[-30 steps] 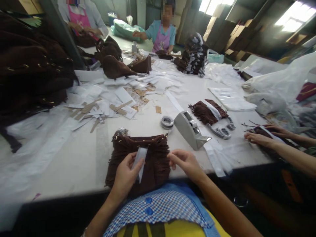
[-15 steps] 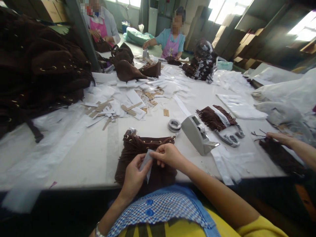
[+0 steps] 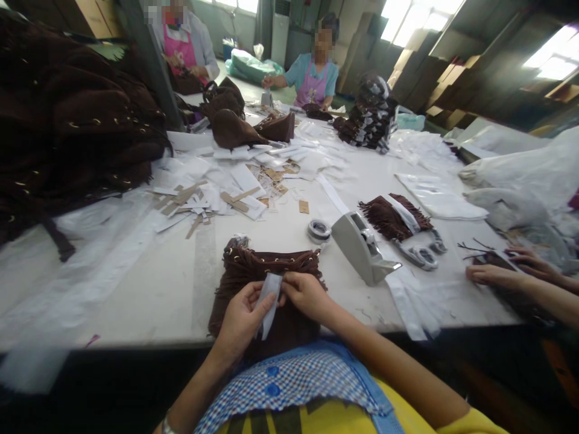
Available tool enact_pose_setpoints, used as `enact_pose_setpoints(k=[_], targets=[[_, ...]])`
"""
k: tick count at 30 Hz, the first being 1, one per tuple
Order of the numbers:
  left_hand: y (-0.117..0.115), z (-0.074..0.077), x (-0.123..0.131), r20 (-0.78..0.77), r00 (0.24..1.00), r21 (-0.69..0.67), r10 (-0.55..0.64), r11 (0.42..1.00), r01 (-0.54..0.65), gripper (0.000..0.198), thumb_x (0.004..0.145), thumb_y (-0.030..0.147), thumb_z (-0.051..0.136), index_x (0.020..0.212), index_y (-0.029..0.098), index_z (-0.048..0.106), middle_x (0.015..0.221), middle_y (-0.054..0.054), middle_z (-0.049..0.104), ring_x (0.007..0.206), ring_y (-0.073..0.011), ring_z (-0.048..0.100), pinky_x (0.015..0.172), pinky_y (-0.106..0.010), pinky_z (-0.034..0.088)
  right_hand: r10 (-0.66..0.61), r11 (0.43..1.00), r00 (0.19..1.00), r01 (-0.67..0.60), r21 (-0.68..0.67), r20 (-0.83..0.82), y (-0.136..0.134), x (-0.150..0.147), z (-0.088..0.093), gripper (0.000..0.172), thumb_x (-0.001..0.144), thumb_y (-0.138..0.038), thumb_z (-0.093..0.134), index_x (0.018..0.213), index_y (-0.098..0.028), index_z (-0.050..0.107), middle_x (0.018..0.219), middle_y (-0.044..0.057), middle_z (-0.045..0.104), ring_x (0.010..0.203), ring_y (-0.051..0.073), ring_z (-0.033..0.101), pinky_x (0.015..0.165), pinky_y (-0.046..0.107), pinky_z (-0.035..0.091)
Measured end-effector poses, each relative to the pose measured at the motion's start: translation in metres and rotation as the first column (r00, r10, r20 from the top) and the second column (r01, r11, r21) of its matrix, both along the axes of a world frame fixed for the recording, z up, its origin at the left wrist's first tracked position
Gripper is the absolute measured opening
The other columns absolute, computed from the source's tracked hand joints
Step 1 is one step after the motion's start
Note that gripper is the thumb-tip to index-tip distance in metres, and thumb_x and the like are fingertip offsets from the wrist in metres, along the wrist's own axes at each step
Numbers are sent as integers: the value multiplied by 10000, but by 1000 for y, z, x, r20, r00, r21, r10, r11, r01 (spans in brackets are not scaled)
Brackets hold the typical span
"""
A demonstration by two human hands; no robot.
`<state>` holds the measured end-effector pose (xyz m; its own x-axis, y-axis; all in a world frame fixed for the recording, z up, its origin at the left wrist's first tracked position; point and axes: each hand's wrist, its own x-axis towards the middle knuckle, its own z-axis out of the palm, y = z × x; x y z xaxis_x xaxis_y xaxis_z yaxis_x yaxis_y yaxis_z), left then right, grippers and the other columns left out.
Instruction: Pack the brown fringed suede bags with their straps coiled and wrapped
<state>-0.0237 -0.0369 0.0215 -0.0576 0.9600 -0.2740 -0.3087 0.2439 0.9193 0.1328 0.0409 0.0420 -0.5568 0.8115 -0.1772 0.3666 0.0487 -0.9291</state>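
A brown fringed suede bag [image 3: 253,274] lies at the near edge of the white table [image 3: 172,289], right in front of me. My left hand [image 3: 239,319] grips a white paper strip [image 3: 270,295] over the bag's fringe. My right hand [image 3: 305,295] pinches the top of the same strip, fingers closed. Both hands rest on the bag. The lower part of the bag is hidden behind my hands and apron.
A grey tape dispenser [image 3: 362,247] and a tape roll [image 3: 319,230] stand just right of the bag. Scissors [image 3: 420,253] and a fringed piece [image 3: 389,217] lie beyond. A co-worker's hands [image 3: 502,271] work at the right. Paper scraps [image 3: 217,187] and stacked brown bags [image 3: 67,132] fill the left.
My right hand came in from the right and closed on the strip held by my left hand. The co-worker's hands at the right shifted back onto their piece.
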Motion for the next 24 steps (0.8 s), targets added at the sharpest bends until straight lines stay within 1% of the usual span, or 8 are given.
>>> enact_pose_setpoints(k=[3, 6, 9, 12, 13, 15, 18, 24], targets=[[0, -2, 3, 26, 1000, 7, -17, 1000, 17, 424, 780, 392, 755, 1097, 148, 615, 1027, -99, 736, 917, -220, 708, 849, -323, 549, -84, 996, 990, 81, 35, 112, 1, -9, -3, 236, 836, -86, 510, 627, -169, 582, 590, 8, 667, 544, 149, 649, 494, 205, 460], [0, -1, 6, 16, 1000, -2, -22, 1000, 22, 429, 784, 391, 752, 1099, 143, 602, 1015, -99, 735, 902, -218, 712, 857, -334, 551, -57, 998, 985, 54, 23, 164, 4, -11, -1, 242, 791, -46, 510, 594, -161, 592, 555, 14, 656, 510, 154, 641, 450, 200, 427], [2, 4, 6, -6, 1000, -26, 20, 999, -20, 432, 776, 390, 755, 1094, 138, 607, 1010, -94, 734, 905, -207, 706, 838, -303, 544, -8, 990, 984, -17, 142, 176, 0, -1, 11, 206, 847, -93, 519, 726, -157, 672, 653, 30, 702, 584, 151, 658, 542, 215, 463], [5, 12, 6, -11, 998, -85, 60, 995, -60, 418, 760, 390, 763, 1060, 134, 627, 990, -88, 734, 892, -195, 696, 778, -261, 534, -88, 943, 976, 17, 332, 199, -13, 14, 26, 122, 870, -177, 591, 879, -178, 713, 833, 43, 740, 725, 159, 661, 674, 242, 470], [6, 15, 6, -5, 998, -103, 64, 993, -64, 412, 757, 394, 762, 1048, 133, 631, 971, -84, 734, 871, -191, 694, 749, -252, 531, -91, 950, 975, 24, 310, 203, -19, 18, 29, 110, 871, -220, 616, 891, -184, 718, 838, 38, 740, 727, 158, 654, 672, 242, 464], [8, 21, 7, 13, 998, -123, 67, 990, -65, 407, 748, 401, 762, 1024, 131, 632, 930, -76, 733, 824, -185, 688, 710, -248, 527, -11, 991, 981, -15, 130, 194, -29, 22, 31, 164, 880, -320, 631, 879, -187, 727, 761, 22, 729, 663, 146, 635, 605, 229, 446], [11, 26, 12, 15, 997, -140, 81, 987, -78, 418, 733, 404, 767, 1013, 128, 627, 912, -75, 728, 808, -188, 682, 705, -258, 525, 96, 991, 988, -83, -107, 124, -37, 19, 25, 257, 882, -402, 624, 840, -172, 730, 663, 11, 702, 574, 126, 597, 519, 210, 406], [11, 23, 22, -81, 988, -69, 129, 988, -135, 416, 772, 424, 726, 1049, 137, 610, 969, -80, 719, 870, -198, 681, 750, -270, 514, -21, 999, 997, 24, -42, 72, -41, 5, 12, 238, 798, -264, 678, 605, -142, 610, 549, -12, 608, 497, 77, 496, 457, 180, 320]])
